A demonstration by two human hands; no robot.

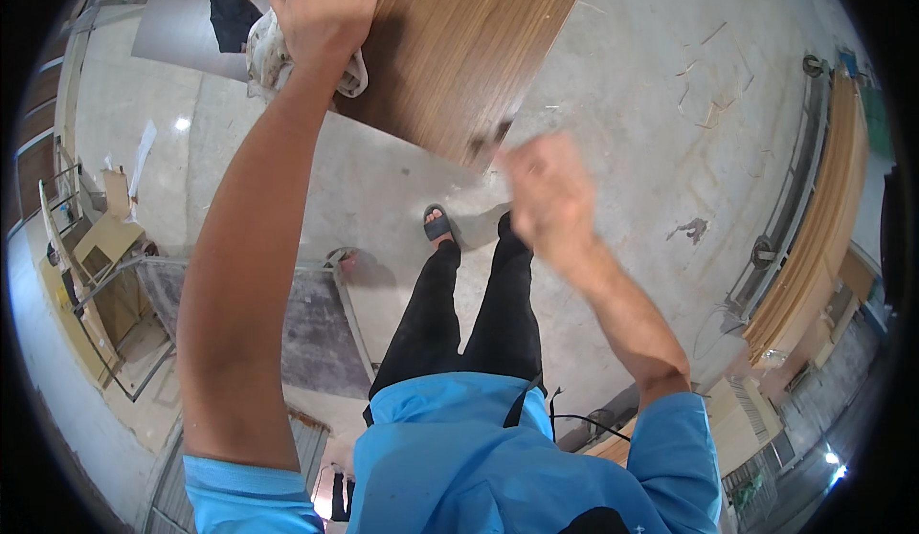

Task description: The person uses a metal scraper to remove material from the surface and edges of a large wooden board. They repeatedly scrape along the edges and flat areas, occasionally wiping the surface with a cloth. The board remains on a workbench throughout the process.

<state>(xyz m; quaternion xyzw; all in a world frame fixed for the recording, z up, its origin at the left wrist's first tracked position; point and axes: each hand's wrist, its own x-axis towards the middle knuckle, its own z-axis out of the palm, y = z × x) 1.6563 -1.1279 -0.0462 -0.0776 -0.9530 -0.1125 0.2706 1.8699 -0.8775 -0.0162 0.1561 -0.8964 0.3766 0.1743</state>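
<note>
My left hand (327,6) lies on the near left part of a brown wood-grain board (459,46), its fingers spread and their tips cut off by the upper edge. Beside and partly beneath this hand is a bunched pale patterned cloth (271,51), with a black cloth (232,17) to its left. My right hand (550,189) is blurred by motion near the board's closest corner, its fingers curled in. A dark smear shows on the corner just past those fingers; whether it is a held thing or a shadow, I cannot tell.
Below is a grey concrete floor (632,180) with thin scraps. Long wooden strips (814,218) lie on a wheeled metal rack at the right. Left of my legs rests a grey framed panel (325,319). Cardboard pieces (103,237) and a metal frame stand farther left.
</note>
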